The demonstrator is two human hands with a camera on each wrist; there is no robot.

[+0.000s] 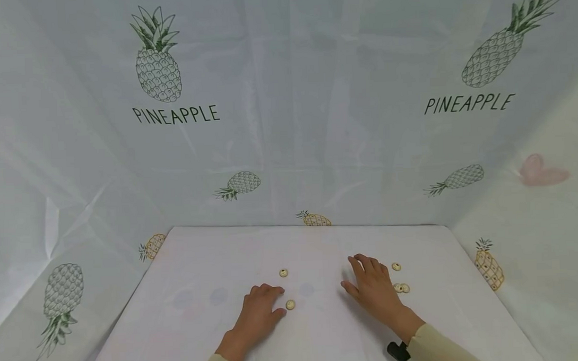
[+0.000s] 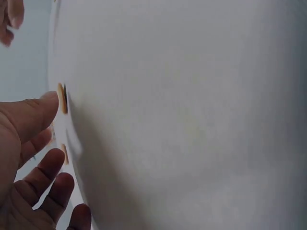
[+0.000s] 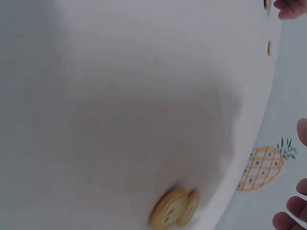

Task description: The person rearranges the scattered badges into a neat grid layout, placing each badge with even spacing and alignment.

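My left hand (image 1: 259, 314) is over the left-centre of the table, fingers relaxed and holding nothing. Just beyond its thumb and index finger lies a small round tan disc (image 1: 290, 304) with a mark on its face; the left wrist view has the thumb (image 2: 41, 112) right at a disc's edge. A second disc (image 1: 283, 272) is farther back. Above the table to the right, my right hand (image 1: 376, 291) has its fingers spread loosely, with nothing in them. Beside it, two discs (image 3: 170, 211) overlap one another, and a single disc (image 1: 396, 266) sits behind them.
A pale cloth covers the table (image 1: 201, 268). White sheeting (image 1: 287, 122) printed with pineapples rises behind it and along both sides. Black straps (image 1: 398, 352) with small devices are at my wrists, below cream sleeves (image 1: 440, 348).
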